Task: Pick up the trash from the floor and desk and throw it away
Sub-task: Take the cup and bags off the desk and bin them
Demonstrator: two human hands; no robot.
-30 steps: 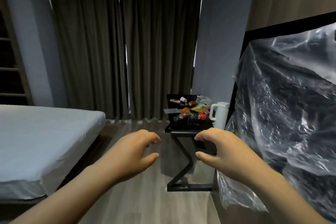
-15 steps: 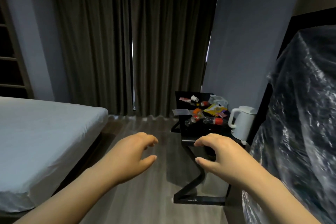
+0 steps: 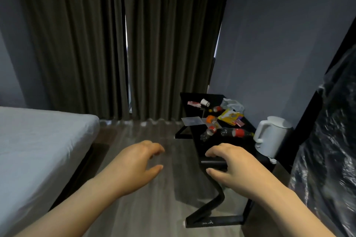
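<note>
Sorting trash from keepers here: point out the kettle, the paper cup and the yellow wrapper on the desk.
kettle [image 3: 273, 136], head view, on its white body.
paper cup [image 3: 204, 102], head view, on its side wall.
yellow wrapper [image 3: 230, 116], head view, on its middle.

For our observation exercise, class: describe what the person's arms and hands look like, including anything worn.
The left hand and the right hand are bare, as are both forearms to the picture's edge: no sleeve, glove, watch, bracelet or ring shows.

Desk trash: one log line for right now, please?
left hand: empty | right hand: empty | cup, bottle, wrapper: on desk
</note>
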